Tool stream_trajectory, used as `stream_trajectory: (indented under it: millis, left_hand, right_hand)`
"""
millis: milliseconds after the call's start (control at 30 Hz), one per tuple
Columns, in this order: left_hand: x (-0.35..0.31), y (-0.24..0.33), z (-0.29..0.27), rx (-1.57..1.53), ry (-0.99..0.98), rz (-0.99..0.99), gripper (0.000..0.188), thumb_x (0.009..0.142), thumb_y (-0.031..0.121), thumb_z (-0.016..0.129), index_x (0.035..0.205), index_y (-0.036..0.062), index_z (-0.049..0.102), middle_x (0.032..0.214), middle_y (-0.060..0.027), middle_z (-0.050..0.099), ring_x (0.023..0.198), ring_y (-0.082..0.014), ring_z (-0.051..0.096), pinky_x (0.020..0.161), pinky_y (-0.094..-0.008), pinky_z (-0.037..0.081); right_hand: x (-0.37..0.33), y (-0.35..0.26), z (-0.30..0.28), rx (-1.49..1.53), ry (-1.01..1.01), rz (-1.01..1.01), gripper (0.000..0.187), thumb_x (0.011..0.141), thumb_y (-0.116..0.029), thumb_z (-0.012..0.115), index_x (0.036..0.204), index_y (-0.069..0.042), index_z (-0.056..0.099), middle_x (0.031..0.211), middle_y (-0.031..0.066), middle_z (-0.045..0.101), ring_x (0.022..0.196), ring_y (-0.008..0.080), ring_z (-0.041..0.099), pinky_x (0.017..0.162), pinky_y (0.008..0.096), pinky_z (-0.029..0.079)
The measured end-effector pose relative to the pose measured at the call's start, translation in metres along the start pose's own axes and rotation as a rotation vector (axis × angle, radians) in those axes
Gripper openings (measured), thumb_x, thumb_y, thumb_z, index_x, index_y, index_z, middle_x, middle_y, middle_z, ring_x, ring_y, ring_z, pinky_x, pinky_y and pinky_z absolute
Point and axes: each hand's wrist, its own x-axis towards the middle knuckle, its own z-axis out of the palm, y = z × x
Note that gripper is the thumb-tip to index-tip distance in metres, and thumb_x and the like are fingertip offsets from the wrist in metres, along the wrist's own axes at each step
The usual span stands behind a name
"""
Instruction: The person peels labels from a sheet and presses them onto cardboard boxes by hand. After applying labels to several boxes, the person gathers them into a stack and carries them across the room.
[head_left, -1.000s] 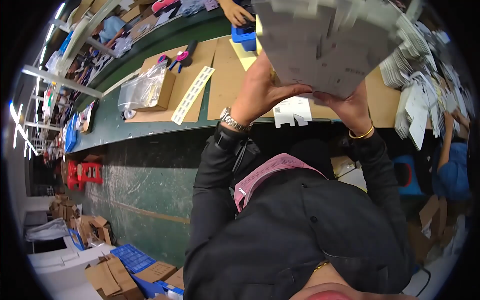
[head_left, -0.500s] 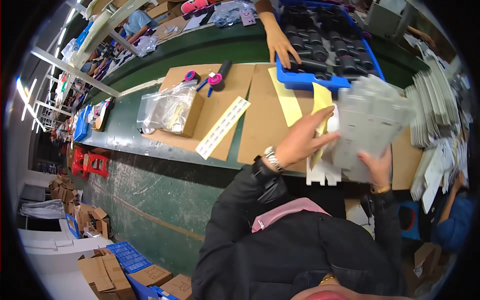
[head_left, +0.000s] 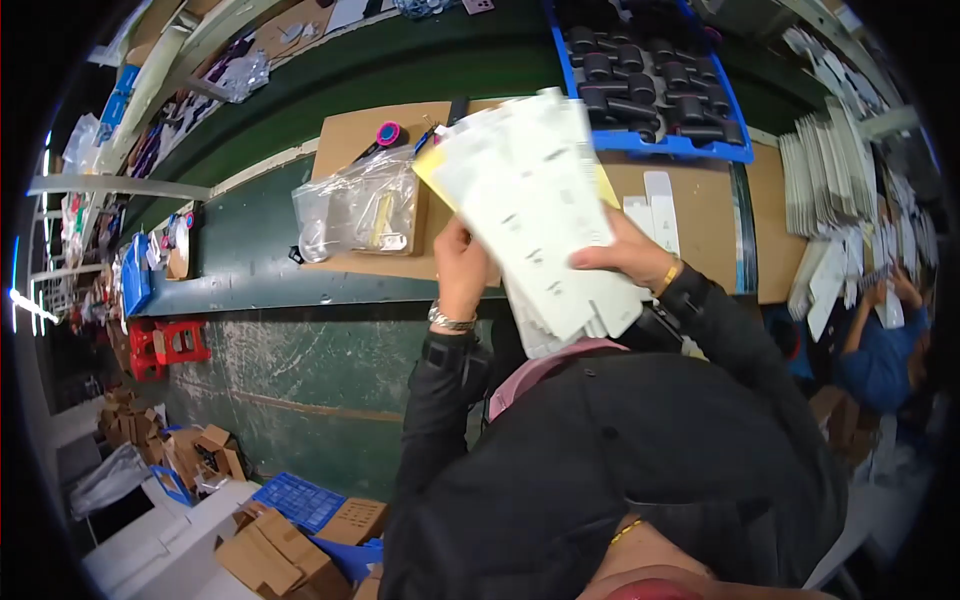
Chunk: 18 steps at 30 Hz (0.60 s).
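Both my hands hold a fanned stack of white flattened cartons (head_left: pixel 545 220), tilted over the bench's near edge. My left hand (head_left: pixel 462 268) is closed on the stack's left edge, its fingertips partly hidden. My right hand (head_left: pixel 637 255) grips the right edge with the thumb on top. Yellow paper (head_left: pixel 430 168) peeks out beneath the stack on both sides. Left of the stack, a clear plastic bag (head_left: pixel 345 212) lies over a small open cardboard box (head_left: pixel 408 238). Loose white flat cartons (head_left: pixel 661 212) lie on the cardboard sheet to the right.
A blue crate (head_left: pixel 660 150) of black handheld devices stands at the back. Upright white flattened cartons (head_left: pixel 815 175) are packed at right, near a person in blue (head_left: pixel 880 350). A pink-and-black round part (head_left: pixel 388 133) rests behind the bag. Red stools (head_left: pixel 180 342) stand on the floor.
My hands have brought the carton stack left and toward me, turning it so printed faces show. Another person's hand has left the blue crate. My view has shifted.
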Motion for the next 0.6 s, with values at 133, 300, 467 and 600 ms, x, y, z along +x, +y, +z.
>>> stream_trajectory:
  millis: [133, 300, 467, 600]
  left_hand:
    - [-0.066, 0.027, -0.056, -0.797, 0.001, -0.041, 0.062, 0.102, 0.021, 0.064, 0.157, 0.0042, 0.041, 0.143, -0.0130, 0.060, 0.131, -0.0265, 0.057, 0.109, -0.0411, 0.045]
    - [-0.151, -0.030, -0.129, -1.069, 0.127, -0.291, 0.068, 0.098, 0.019, 0.069, 0.157, 0.0036, 0.037, 0.154, -0.0177, 0.047, 0.139, -0.0341, 0.050, 0.117, -0.0485, 0.042]
    - [-0.157, 0.011, -0.167, -0.898, 0.190, -0.381, 0.074, 0.097, 0.023, 0.068, 0.159, 0.0024, 0.033, 0.157, -0.0182, 0.045, 0.141, -0.0364, 0.049, 0.121, -0.0520, 0.037]
    - [-0.106, 0.029, -0.195, -1.026, 0.321, -0.283, 0.073, 0.096, 0.025, 0.066, 0.158, 0.0023, 0.035, 0.156, -0.0164, 0.049, 0.141, -0.0359, 0.050, 0.121, -0.0527, 0.038]
  right_hand:
    - [0.025, -0.001, 0.083, -0.004, -0.126, 0.033, 0.100, 0.079, -0.021, 0.091, 0.159, -0.001, 0.033, 0.150, 0.0139, 0.054, 0.135, 0.0218, 0.054, 0.114, 0.0374, 0.044]
    - [0.054, 0.023, 0.159, -0.186, -0.263, -0.058, 0.100, 0.084, -0.026, 0.088, 0.160, 0.000, 0.029, 0.150, 0.0153, 0.054, 0.137, 0.0221, 0.052, 0.114, 0.0375, 0.044]
    - [0.060, 0.014, 0.208, -0.308, -0.297, -0.195, 0.091, 0.092, -0.030, 0.080, 0.161, 0.000, 0.030, 0.151, 0.0159, 0.053, 0.139, 0.0220, 0.051, 0.113, 0.0371, 0.044]
    - [0.088, 0.002, 0.190, -0.056, -0.249, -0.051, 0.071, 0.102, -0.030, 0.068, 0.158, 0.000, 0.037, 0.145, 0.0138, 0.058, 0.132, 0.0199, 0.056, 0.110, 0.0351, 0.047]
